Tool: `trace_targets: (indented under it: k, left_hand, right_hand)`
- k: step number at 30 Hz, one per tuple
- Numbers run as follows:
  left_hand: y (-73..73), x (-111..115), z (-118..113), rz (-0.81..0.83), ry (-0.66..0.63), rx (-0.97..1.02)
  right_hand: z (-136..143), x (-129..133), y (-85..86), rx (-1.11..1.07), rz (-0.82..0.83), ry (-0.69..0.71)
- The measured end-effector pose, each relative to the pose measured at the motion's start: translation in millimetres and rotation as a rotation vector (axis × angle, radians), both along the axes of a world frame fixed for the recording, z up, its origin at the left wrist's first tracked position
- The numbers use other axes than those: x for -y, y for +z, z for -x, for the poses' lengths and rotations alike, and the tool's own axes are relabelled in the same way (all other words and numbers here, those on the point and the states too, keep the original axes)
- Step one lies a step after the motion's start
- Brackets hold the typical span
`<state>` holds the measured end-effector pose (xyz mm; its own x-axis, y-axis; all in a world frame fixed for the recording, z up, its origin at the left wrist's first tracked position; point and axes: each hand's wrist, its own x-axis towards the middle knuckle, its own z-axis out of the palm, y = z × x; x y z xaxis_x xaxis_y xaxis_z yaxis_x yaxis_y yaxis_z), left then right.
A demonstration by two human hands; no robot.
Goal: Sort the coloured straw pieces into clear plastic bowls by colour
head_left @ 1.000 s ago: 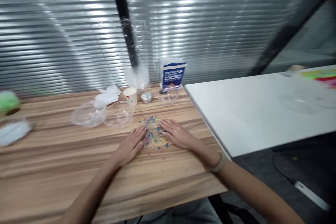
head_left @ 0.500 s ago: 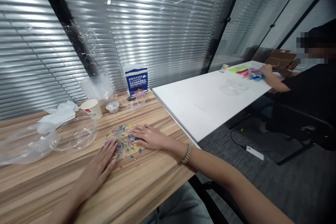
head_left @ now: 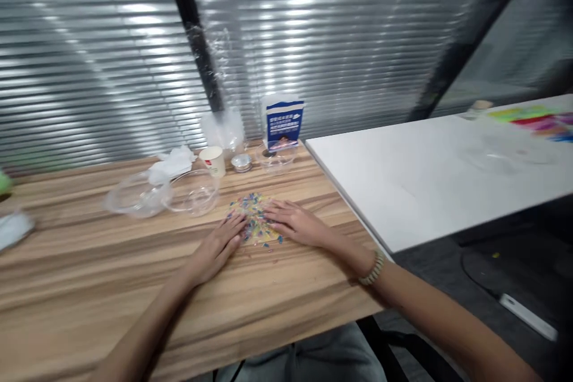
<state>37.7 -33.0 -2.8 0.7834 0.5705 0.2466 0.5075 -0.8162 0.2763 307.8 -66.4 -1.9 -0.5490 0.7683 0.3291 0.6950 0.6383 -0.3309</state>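
Note:
A flat patch of small colourful pieces (head_left: 256, 228), blue, yellow and pinkish, lies on the wood-grain table; what they are made of I cannot make out. My left hand (head_left: 219, 249) rests flat at the patch's left edge, fingers stretched out. From the right, my right hand (head_left: 295, 222) lies palm down with its fingertips over the pieces. Neither hand is closed around anything. A few loose bits are scattered just in front of the patch.
Behind the patch stand a paper cup (head_left: 213, 162), a round silvery tin (head_left: 242, 162), a blue-and-white packet (head_left: 285, 124) and clear plastic bowls (head_left: 192, 194). White tissues (head_left: 174, 162) lie further left. A white table (head_left: 403, 173) adjoins on the right, with bright colours at its far end.
My view has swung left, so the scene sits further right and the person at the white table has left the frame. Both hands stay flat at the patch.

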Motion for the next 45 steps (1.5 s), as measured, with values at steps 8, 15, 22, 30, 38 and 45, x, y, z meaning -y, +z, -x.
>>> trace_targets:
  k: [8, 15, 22, 30, 38, 45]
  left_hand:
    - [4.1, -5, -4, 0.354, 0.129, 0.349]
    - [-1.7, -7, -6, 0.377, 0.257, 0.427]
    - [-1.7, -4, -7, 0.258, 0.207, 0.398]
    - [-6.3, -5, -6, 0.203, 0.135, 0.414]
    - [-9.3, -9, -4, 0.068, 0.123, 0.409]
    - [-9.9, -9, -3, 0.074, 0.139, 0.403]
  right_hand:
    - [-4, -9, -12.3, -0.165, -0.083, 0.004]
    - [-11, -20, -18.6, -0.207, -0.123, -0.012]
    - [-5, -18, -18.7, -0.221, -0.115, 0.061]
    - [-1, -15, -15.2, -0.183, -0.179, 0.132]
    - [-4, -9, -6.6, -0.163, -0.172, 0.213]
    - [-4, -8, -0.4, -0.191, -0.205, 0.23]
